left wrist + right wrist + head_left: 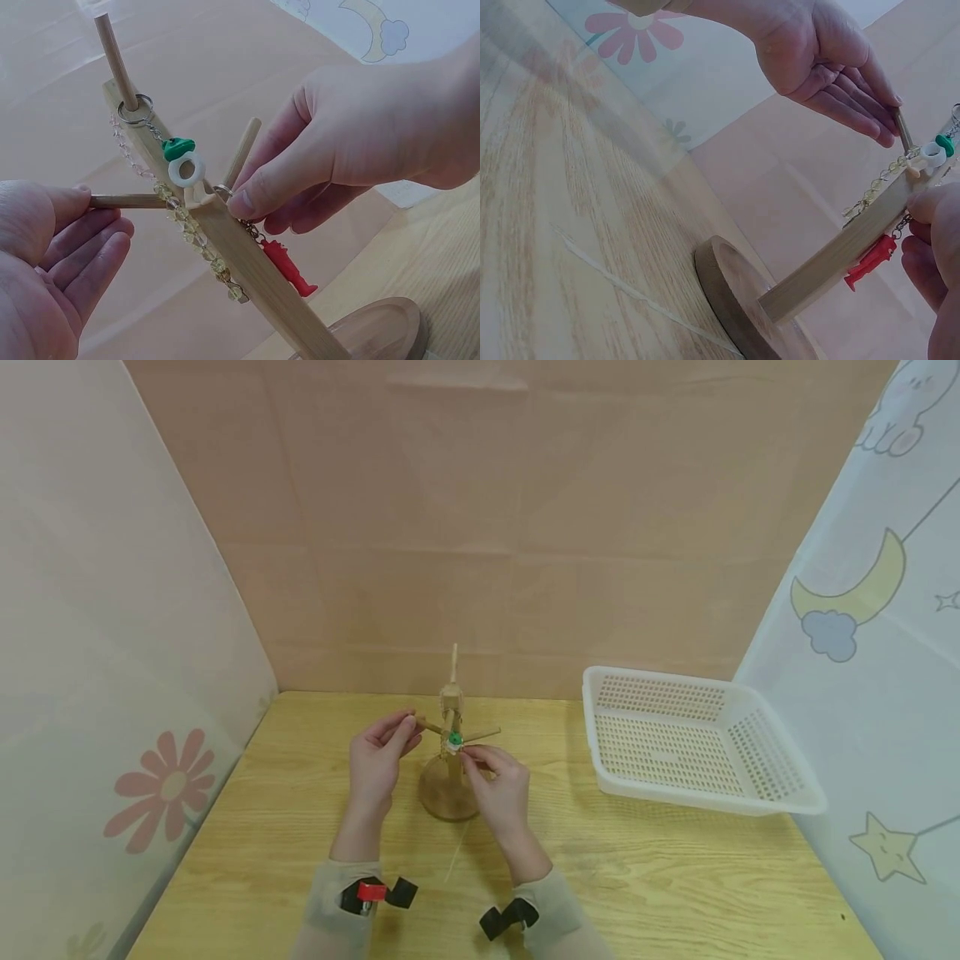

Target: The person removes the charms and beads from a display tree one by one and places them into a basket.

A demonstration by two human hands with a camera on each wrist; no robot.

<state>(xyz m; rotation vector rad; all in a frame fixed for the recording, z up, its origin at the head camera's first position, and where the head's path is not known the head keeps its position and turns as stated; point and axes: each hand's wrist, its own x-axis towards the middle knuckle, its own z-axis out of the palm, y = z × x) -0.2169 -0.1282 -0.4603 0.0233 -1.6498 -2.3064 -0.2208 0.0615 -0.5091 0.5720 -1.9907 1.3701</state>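
Note:
A wooden peg stand (448, 800) with a round base stands upright on the table. My left hand (375, 764) pinches the end of its left peg (129, 201) between thumb and fingers. At the base of the right peg (243, 154), my right hand (504, 785) pinches the ring of a red figure keychain (287, 266), which hangs below the fingers. From the top peg (114, 60) hangs a keychain with a green and white charm (180, 146). A yellow beaded bracelet (201, 240) hangs on the left peg, and pink beads (129, 154) show behind the post.
A white perforated plastic basket (675, 798) sits on the table to the right. The wooden table (255, 860) is bordered by a tan cloth (510, 527) behind and patterned cloths at both sides. A thin pale line (456, 853) lies in front of the stand.

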